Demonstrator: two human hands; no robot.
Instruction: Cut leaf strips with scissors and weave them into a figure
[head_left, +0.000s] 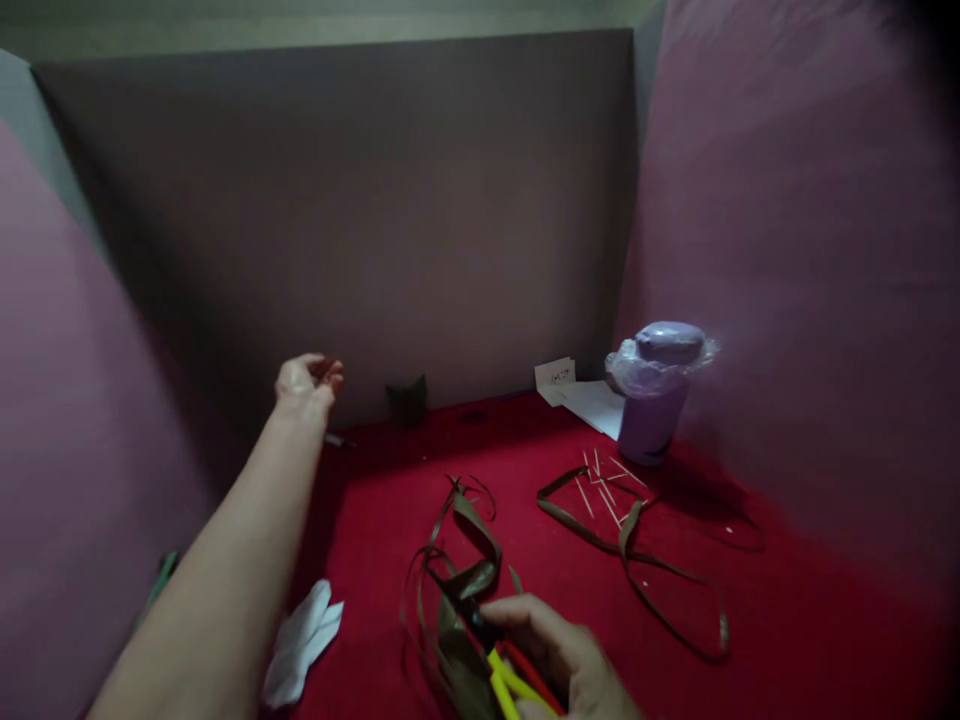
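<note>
My left hand (306,384) is stretched out far to the back left, above the red cloth (787,640). Its fingers are curled and pinched on something small that I cannot make out. My right hand (566,655) is low at the front, wrapped round scissors (510,680) with yellow and red handles. The scissors lie against a bundle of brown leaf strips (461,565). A small folded leaf piece (407,398) stands at the back by the wall.
A purple cup (654,395) wrapped in plastic film stands at the back right, with white paper (592,400) beside it. Several thin sticks (604,490) and a long looped leaf strip (645,570) lie in the middle. A crumpled white tissue (300,640) sits front left. Purple partitions enclose the area.
</note>
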